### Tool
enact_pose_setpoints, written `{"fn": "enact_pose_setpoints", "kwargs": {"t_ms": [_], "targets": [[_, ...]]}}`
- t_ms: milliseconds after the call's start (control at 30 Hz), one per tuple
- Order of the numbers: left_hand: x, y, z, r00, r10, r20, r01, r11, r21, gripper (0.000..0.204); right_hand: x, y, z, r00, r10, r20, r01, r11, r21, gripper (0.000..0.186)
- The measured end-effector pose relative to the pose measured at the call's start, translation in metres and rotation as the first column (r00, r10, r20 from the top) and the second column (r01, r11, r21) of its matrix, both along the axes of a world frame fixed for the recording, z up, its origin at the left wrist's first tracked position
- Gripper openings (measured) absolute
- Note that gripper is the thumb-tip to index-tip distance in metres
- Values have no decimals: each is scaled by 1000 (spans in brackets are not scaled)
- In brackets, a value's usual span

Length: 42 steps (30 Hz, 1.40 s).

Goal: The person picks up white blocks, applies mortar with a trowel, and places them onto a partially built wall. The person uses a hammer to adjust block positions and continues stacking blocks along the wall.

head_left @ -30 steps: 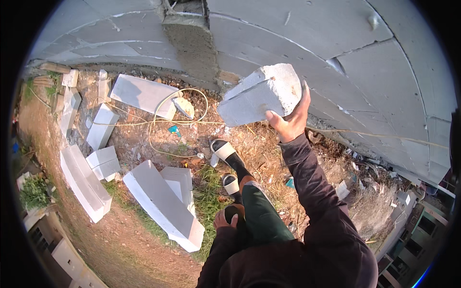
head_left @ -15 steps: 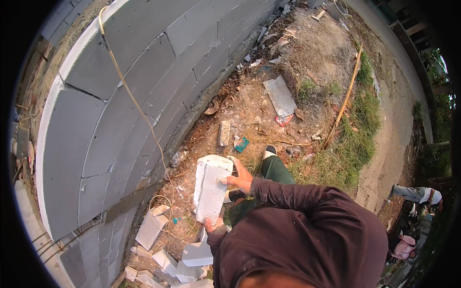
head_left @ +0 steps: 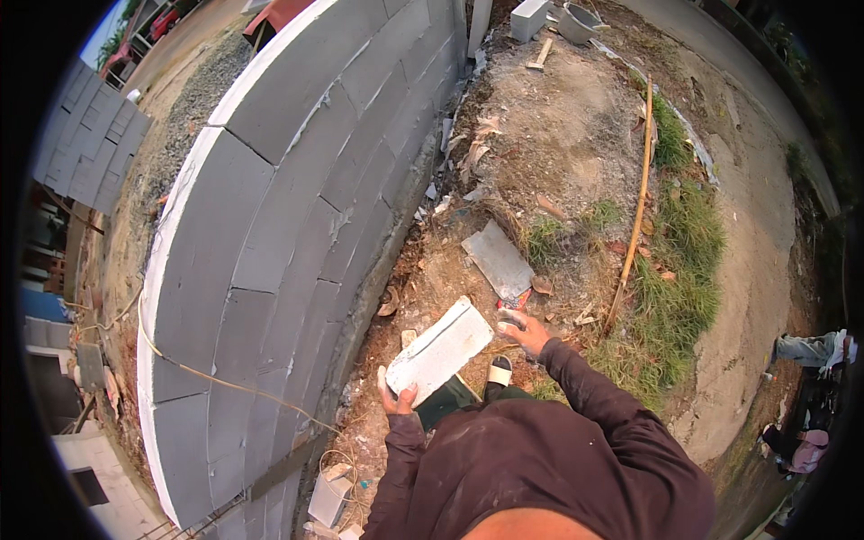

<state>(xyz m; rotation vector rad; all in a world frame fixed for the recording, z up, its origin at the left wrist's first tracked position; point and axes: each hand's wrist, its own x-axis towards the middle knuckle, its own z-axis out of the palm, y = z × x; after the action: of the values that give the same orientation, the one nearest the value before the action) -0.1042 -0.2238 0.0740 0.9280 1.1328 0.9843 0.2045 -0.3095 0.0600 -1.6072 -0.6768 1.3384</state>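
Note:
A white aerated concrete block (head_left: 441,349) is held aslant in front of my body, its top face marked by a long groove. My left hand (head_left: 397,396) is closed around the block's lower left end, thumb on the near side. Just off its upper right end is my right hand (head_left: 527,333), fingers apart and holding nothing that I can make out. To the left stands a wall of grey blocks (head_left: 261,261) with pale mortar joints. A thin cable (head_left: 243,388) hangs over that wall and runs down to the ground.
A flat grey board (head_left: 499,259) lies on the dirt ahead. A bamboo pole (head_left: 637,207) borders the grass on the right. Beyond are a bucket (head_left: 577,23) and a grey block (head_left: 529,20). A block offcut (head_left: 329,500) sits at the wall's foot. Another person (head_left: 810,349) is far right.
The block has swung from nearly upright to a slant, its far end going right. My right hand has come off it and moved right; the left still grips it. My view has shifted.

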Motion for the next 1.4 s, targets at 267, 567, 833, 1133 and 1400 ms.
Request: {"fn": "enact_pose_setpoints", "kwargs": {"t_ms": [267,567,833,1133,1400], "targets": [[126,145,8,909,-89,-407,187,960,208,96,167,-13,-40,900,-54,432,289,816,-501,73],[349,372,27,537,-375,-756,658,747,97,113,241,-88,-26,700,-353,621,683,76,-727,63],[593,485,62,368,-268,-890,849,489,203,109,435,-7,-92,613,-645,456,723,225,-654,61],[783,528,240,348,-226,-910,733,671,114,109,833,278,157,743,-238,625,551,748,-370,66],[922,598,306,380,-193,-905,714,682,155,109,975,407,241,803,-115,585,409,820,-400,63]]}}
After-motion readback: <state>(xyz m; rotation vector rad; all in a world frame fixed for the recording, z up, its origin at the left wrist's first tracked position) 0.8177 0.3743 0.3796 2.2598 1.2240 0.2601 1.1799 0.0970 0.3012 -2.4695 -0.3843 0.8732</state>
